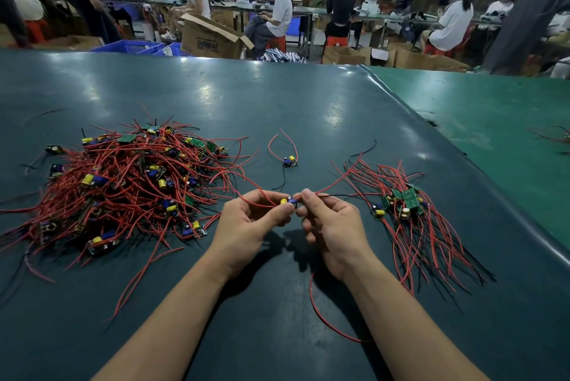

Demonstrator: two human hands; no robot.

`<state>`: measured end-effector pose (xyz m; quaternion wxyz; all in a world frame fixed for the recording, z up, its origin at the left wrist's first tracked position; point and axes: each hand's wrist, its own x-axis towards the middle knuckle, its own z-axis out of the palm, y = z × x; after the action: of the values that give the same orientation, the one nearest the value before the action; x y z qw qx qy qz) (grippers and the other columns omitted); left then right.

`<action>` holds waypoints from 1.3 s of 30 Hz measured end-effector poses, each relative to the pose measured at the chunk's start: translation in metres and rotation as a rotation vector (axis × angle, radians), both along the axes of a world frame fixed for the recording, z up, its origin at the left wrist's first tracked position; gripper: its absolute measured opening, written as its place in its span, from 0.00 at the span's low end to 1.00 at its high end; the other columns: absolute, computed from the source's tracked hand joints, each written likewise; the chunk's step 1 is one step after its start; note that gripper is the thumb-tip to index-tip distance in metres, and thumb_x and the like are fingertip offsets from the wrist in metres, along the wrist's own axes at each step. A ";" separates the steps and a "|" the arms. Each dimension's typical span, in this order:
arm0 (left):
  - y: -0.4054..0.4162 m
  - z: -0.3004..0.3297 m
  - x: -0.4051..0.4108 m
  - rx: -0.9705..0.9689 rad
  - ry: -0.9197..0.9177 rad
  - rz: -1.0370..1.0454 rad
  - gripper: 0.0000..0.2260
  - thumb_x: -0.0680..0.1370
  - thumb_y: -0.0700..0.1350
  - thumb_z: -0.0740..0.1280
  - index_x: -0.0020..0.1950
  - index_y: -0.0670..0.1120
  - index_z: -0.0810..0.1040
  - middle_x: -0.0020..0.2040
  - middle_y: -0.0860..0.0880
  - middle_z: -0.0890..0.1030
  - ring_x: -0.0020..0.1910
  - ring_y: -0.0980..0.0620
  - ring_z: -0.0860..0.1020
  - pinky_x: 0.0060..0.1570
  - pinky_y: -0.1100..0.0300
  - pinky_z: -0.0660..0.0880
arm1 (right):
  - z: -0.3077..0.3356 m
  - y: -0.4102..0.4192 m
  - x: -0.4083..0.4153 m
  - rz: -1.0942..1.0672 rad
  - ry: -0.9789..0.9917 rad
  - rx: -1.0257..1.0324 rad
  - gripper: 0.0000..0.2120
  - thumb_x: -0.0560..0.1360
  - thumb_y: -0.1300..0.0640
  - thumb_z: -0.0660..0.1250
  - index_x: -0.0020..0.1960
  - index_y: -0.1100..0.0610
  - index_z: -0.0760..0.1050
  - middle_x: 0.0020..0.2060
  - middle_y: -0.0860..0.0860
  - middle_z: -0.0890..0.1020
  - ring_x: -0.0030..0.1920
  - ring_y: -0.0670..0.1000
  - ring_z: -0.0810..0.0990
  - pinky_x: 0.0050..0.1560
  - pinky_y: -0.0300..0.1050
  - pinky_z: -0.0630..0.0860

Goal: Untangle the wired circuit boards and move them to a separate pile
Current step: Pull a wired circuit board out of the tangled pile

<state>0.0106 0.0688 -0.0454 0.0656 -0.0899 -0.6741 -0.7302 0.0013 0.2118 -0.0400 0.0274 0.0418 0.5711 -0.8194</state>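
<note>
Left hand (246,223) and right hand (331,226) fingers pinching small yellow-and-blue wired circuit board (289,201) above dark green tabletop (277,109), tangled red-wired pile (123,183) left, sorted pile (410,217) right

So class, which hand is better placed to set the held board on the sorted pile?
Probably the right hand: it pinches the held board and lies nearer the sorted pile.

Bare table (277,109) lies open beyond both hands. A tangled pile (123,183) of wired boards blocks the left; a sorted pile (407,214) blocks the right. Between them one loose board (290,161) sits alone, with open surface around it.
</note>
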 end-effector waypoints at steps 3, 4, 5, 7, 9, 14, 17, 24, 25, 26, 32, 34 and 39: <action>0.001 0.000 0.000 0.069 -0.023 0.031 0.06 0.69 0.42 0.74 0.45 0.43 0.83 0.35 0.48 0.83 0.35 0.54 0.80 0.42 0.66 0.77 | 0.000 0.002 -0.003 -0.102 0.041 -0.025 0.10 0.79 0.59 0.67 0.39 0.58 0.81 0.27 0.50 0.78 0.22 0.44 0.70 0.19 0.35 0.64; 0.001 0.000 0.000 0.086 -0.032 0.038 0.08 0.68 0.43 0.74 0.45 0.43 0.83 0.36 0.48 0.84 0.35 0.54 0.79 0.42 0.66 0.77 | 0.001 0.005 -0.005 -0.142 0.041 -0.060 0.10 0.79 0.59 0.67 0.39 0.59 0.81 0.27 0.49 0.78 0.22 0.43 0.69 0.19 0.34 0.63; 0.001 0.000 0.000 0.096 -0.042 0.040 0.09 0.67 0.44 0.74 0.45 0.43 0.83 0.36 0.48 0.84 0.35 0.54 0.80 0.42 0.66 0.77 | 0.002 0.008 -0.006 -0.171 0.032 -0.103 0.10 0.79 0.59 0.66 0.40 0.59 0.81 0.27 0.49 0.77 0.22 0.43 0.69 0.19 0.34 0.63; 0.000 -0.001 -0.001 0.111 -0.058 0.032 0.09 0.67 0.44 0.74 0.45 0.43 0.83 0.37 0.47 0.84 0.35 0.54 0.80 0.42 0.65 0.77 | 0.002 0.013 -0.008 -0.170 -0.001 -0.191 0.11 0.79 0.58 0.66 0.39 0.60 0.80 0.26 0.48 0.74 0.22 0.43 0.67 0.19 0.34 0.61; -0.001 -0.003 -0.003 0.143 -0.070 0.020 0.09 0.67 0.44 0.74 0.46 0.43 0.83 0.38 0.46 0.84 0.36 0.53 0.80 0.43 0.64 0.78 | 0.002 0.013 -0.008 -0.090 -0.049 -0.270 0.13 0.80 0.56 0.64 0.39 0.59 0.77 0.24 0.47 0.70 0.21 0.43 0.64 0.18 0.34 0.60; -0.004 -0.004 -0.003 0.148 -0.078 -0.013 0.10 0.66 0.44 0.75 0.46 0.44 0.84 0.41 0.44 0.85 0.38 0.52 0.81 0.45 0.63 0.79 | 0.002 0.017 -0.011 -0.108 -0.078 -0.251 0.13 0.80 0.56 0.63 0.40 0.60 0.77 0.24 0.47 0.71 0.21 0.42 0.65 0.19 0.33 0.60; -0.003 -0.004 -0.004 0.136 -0.068 0.015 0.10 0.67 0.44 0.75 0.47 0.44 0.84 0.40 0.45 0.85 0.38 0.53 0.80 0.45 0.64 0.78 | 0.001 0.021 -0.014 -0.208 -0.043 -0.259 0.14 0.81 0.56 0.62 0.40 0.61 0.78 0.24 0.47 0.72 0.21 0.43 0.65 0.19 0.34 0.60; -0.004 -0.006 -0.005 0.149 -0.078 0.009 0.10 0.67 0.44 0.75 0.46 0.45 0.84 0.40 0.46 0.85 0.38 0.53 0.81 0.45 0.64 0.79 | 0.000 0.019 -0.015 -0.138 -0.128 -0.332 0.18 0.81 0.54 0.61 0.34 0.57 0.72 0.20 0.46 0.63 0.18 0.44 0.61 0.17 0.34 0.56; -0.004 -0.006 -0.005 0.153 -0.081 0.018 0.10 0.67 0.44 0.75 0.47 0.44 0.84 0.39 0.46 0.85 0.38 0.53 0.81 0.44 0.64 0.79 | 0.000 0.021 -0.016 -0.151 -0.124 -0.341 0.17 0.81 0.54 0.61 0.35 0.59 0.74 0.21 0.46 0.64 0.19 0.43 0.62 0.17 0.34 0.58; -0.004 -0.006 -0.005 0.155 -0.082 0.032 0.11 0.67 0.44 0.75 0.47 0.43 0.84 0.39 0.46 0.85 0.37 0.53 0.81 0.44 0.64 0.78 | -0.001 0.022 -0.017 -0.169 -0.109 -0.334 0.16 0.81 0.54 0.61 0.37 0.60 0.76 0.22 0.46 0.67 0.20 0.43 0.63 0.18 0.34 0.59; -0.004 -0.006 -0.007 0.174 -0.089 0.073 0.11 0.67 0.44 0.74 0.47 0.43 0.83 0.37 0.47 0.84 0.36 0.54 0.80 0.43 0.65 0.78 | 0.001 0.025 -0.016 -0.237 -0.006 -0.200 0.14 0.81 0.55 0.64 0.40 0.59 0.79 0.25 0.46 0.74 0.22 0.43 0.68 0.19 0.34 0.61; -0.005 -0.006 -0.006 0.165 -0.088 0.046 0.10 0.67 0.44 0.75 0.46 0.44 0.84 0.39 0.46 0.85 0.37 0.53 0.81 0.44 0.64 0.79 | 0.002 0.022 -0.016 -0.229 -0.052 -0.257 0.16 0.81 0.55 0.61 0.36 0.59 0.75 0.21 0.46 0.68 0.19 0.43 0.65 0.17 0.34 0.58; -0.006 -0.005 -0.004 0.149 -0.086 0.018 0.09 0.67 0.45 0.75 0.45 0.46 0.85 0.41 0.46 0.85 0.39 0.52 0.81 0.46 0.63 0.79 | 0.004 0.024 -0.017 -0.203 -0.092 -0.351 0.16 0.82 0.53 0.60 0.38 0.59 0.74 0.21 0.46 0.66 0.19 0.43 0.63 0.17 0.34 0.57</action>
<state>0.0061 0.0623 -0.0507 0.0495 -0.0473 -0.6208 -0.7810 -0.0160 0.2361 -0.0361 -0.0222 0.1313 0.4106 -0.9021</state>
